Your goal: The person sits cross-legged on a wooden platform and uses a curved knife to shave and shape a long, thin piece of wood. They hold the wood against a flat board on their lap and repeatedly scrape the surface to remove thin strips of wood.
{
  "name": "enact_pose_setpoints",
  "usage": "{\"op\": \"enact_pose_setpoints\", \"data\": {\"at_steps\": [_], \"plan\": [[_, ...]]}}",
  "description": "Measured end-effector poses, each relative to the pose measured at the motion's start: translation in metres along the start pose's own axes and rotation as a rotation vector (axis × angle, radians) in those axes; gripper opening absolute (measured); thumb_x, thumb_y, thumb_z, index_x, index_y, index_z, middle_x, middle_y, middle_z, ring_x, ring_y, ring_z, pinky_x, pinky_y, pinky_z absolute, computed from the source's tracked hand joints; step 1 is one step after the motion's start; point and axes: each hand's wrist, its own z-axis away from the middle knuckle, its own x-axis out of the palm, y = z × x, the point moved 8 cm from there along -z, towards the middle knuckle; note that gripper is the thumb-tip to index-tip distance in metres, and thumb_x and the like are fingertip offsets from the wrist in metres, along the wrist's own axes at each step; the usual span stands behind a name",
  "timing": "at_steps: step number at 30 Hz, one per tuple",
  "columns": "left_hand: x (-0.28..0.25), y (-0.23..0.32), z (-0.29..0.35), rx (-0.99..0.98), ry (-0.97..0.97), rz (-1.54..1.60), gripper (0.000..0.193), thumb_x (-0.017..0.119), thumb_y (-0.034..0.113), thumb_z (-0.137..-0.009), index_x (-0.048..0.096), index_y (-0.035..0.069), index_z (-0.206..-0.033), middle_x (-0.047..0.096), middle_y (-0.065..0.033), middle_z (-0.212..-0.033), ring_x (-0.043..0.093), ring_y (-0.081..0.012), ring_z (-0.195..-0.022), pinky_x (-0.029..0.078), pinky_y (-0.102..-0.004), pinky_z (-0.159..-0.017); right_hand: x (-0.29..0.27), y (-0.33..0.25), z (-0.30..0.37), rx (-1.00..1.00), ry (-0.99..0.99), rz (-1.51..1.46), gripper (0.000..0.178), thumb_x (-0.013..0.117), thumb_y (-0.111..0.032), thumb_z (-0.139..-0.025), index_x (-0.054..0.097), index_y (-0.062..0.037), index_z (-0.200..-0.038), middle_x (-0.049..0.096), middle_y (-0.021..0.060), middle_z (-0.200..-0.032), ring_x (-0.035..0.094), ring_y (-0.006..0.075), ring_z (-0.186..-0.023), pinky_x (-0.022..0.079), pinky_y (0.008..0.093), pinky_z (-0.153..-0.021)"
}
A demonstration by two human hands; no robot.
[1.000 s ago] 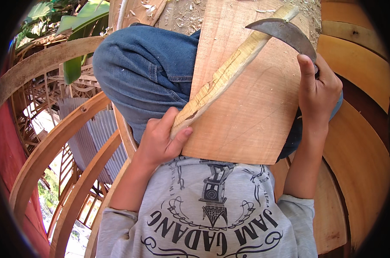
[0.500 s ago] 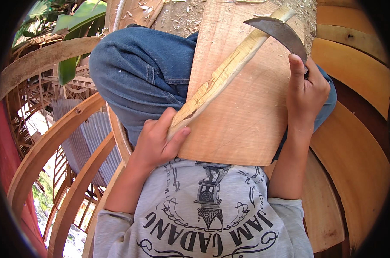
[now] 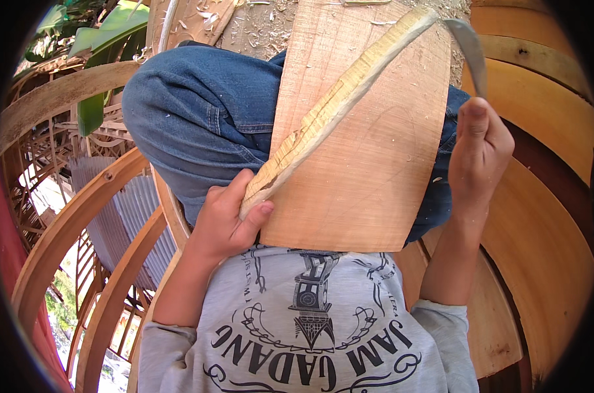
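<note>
Wooden stick [image 3: 339, 105], partly pared

Done, by appearance: cut faces along much of its length. Remaining, seemingly: one edge, uneven and stepped toward the lower end. Pale yellow, long, dark-marked near the base. Located aslant over a flat board [image 3: 369, 170]. Left hand [image 3: 226, 219]: grip closed round its lower end. Right hand [image 3: 482, 147]: grip clenched below a curved blade [image 3: 472, 56].

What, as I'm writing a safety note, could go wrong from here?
The curved blade in the right hand is bare and could slip toward the right leg, close beside the board.

The stick, held only at its near end by the left hand, might twist or swing.
</note>
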Motion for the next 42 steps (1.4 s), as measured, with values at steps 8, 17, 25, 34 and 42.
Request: {"op": "enact_pose_setpoints", "data": {"at_steps": [8,17,25,34,42], "plan": [[-0.005,0.003,-0.003,0.058,-0.079,0.097,0.029,0.060,0.027,-0.086,0.052,-0.001,-0.090,0.045,-0.0127,-0.059,0.053,-0.0297,-0.050,0.040,-0.0327,-0.049,0.025,-0.017,-0.003,-0.218,0.045,0.250,0.058,0.062,-0.053,-0.082,0.047,-0.0019,-0.059,0.034,0.0090,-0.047,0.033,0.0179,-0.043,0.030,0.0311,-0.042],[-0.003,0.003,-0.003,0.083,-0.115,0.090,0.033,0.060,0.029,-0.085,0.053,-0.002,-0.092,0.046,-0.0126,-0.060,0.053,-0.0305,-0.052,0.040,-0.0331,-0.050,-0.058,0.048,-0.036,0.131,0.168,-0.017,0.059,0.051,-0.047,-0.093,0.035,-0.0025,-0.057,0.029,-0.0053,-0.054,0.025,0.0070,-0.051,0.019,0.0269,-0.045],[-0.003,-0.003,0.002,0.055,-0.089,0.162,0.037,0.061,0.033,-0.085,0.054,-0.003,-0.092,0.044,-0.0101,-0.061,0.050,-0.0259,-0.050,0.039,-0.0308,-0.049,0.030,-0.031,0.007,-0.331,-0.034,0.193,0.056,0.066,-0.050,-0.080,0.044,-0.0040,-0.058,0.034,0.0068,-0.049,0.031,0.0200,-0.042,0.028,0.0292,-0.040],[-0.003,0.001,-0.002,0.062,-0.096,0.136,0.043,0.060,0.039,-0.084,0.055,-0.003,-0.092,0.045,-0.0082,-0.060,0.050,-0.0243,-0.048,0.039,-0.0303,-0.049,-0.026,0.031,-0.031,0.040,0.156,-0.108,0.057,0.052,-0.044,-0.093,0.034,-0.0027,-0.058,0.026,-0.0054,-0.054,0.024,0.0065,-0.051,0.019,0.0252,-0.045],[-0.005,-0.004,-0.002,-0.013,-0.068,0.236,0.061,0.057,0.064,-0.078,0.045,0.005,-0.074,0.036,0.0020,-0.052,0.036,-0.0089,-0.043,0.026,-0.0250,-0.040,0.038,-0.034,0.004,-0.366,-0.078,0.232,0.057,0.068,-0.056,-0.071,0.044,-0.0068,-0.056,0.037,0.0055,-0.048,0.035,0.0208,-0.041,0.030,0.0297,-0.038]]}}
